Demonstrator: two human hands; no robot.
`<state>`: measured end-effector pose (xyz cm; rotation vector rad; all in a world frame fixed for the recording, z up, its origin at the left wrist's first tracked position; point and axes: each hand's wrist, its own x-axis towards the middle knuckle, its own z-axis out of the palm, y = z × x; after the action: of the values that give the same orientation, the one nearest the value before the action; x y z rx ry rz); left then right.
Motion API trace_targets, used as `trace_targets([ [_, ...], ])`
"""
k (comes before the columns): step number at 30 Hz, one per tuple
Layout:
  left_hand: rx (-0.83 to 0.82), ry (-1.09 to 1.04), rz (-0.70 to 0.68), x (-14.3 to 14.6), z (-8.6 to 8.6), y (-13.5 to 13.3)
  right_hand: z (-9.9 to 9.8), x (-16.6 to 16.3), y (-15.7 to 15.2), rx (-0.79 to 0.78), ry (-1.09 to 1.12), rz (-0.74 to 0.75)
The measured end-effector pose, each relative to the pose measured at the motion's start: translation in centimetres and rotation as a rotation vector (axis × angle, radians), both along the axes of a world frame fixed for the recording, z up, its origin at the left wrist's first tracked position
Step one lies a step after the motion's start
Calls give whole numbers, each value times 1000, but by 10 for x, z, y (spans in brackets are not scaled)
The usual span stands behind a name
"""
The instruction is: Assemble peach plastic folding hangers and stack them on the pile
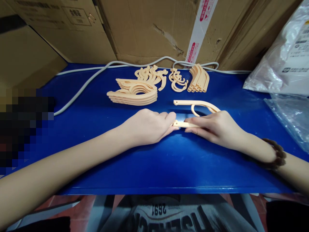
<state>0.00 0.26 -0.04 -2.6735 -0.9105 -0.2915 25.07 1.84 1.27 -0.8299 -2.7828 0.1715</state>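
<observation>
A cream plastic folding clothes hanger is held low over the blue table, its two arms pointing left and a curved hook between them. My right hand is closed around its right part, hiding where the arms meet. At the free end of the nearer arm, my left hand pinches with thumb and fingers; whether a small piece is also in that pinch is hidden. Beyond my left hand lies a stack of similar folded hangers. Loose hooks are heaped behind it, and more hooks lie to the right.
Several curved hanger arms are piled at the back right. A white cable runs along the back of the blue table. Cardboard boxes stand behind it. Plastic-wrapped packages rest at the right.
</observation>
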Motion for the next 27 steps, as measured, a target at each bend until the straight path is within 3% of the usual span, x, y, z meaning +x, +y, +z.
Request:
trace_targets([
  [15, 187, 21, -25, 1, 2, -4, 6, -1, 3, -278, 61, -7],
  [22, 253, 48, -25, 2, 4, -4, 7, -2, 3, -311, 62, -21],
  [27, 250, 27, -29, 2, 3, -4, 4, -2, 3, -243, 56, -11],
])
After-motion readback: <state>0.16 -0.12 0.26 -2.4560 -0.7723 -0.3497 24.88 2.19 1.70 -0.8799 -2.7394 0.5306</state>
